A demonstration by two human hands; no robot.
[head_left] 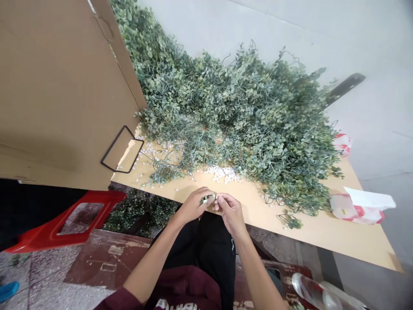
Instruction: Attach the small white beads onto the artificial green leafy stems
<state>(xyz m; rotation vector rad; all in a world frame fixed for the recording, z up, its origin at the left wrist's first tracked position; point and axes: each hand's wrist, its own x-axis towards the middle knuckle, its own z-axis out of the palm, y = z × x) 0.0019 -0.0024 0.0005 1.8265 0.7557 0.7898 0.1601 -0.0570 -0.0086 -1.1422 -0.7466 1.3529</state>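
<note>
Both hands grip narrowly: the left hand (192, 206) and right hand (229, 211) pinch a small leafy sprig (207, 199) between them, fingertips meeting, just over the near edge of a tan board (325, 230). A strip of board separates them from the big heap of green vines (238, 112) beyond. Loose white beads (222, 173) lie just ahead. A cardboard sheet (64, 94) fills the upper left, a red plastic stool (61, 226) sits below it, and a red-and-white plastic bag (358, 211) rests near the board's right edge.
</note>
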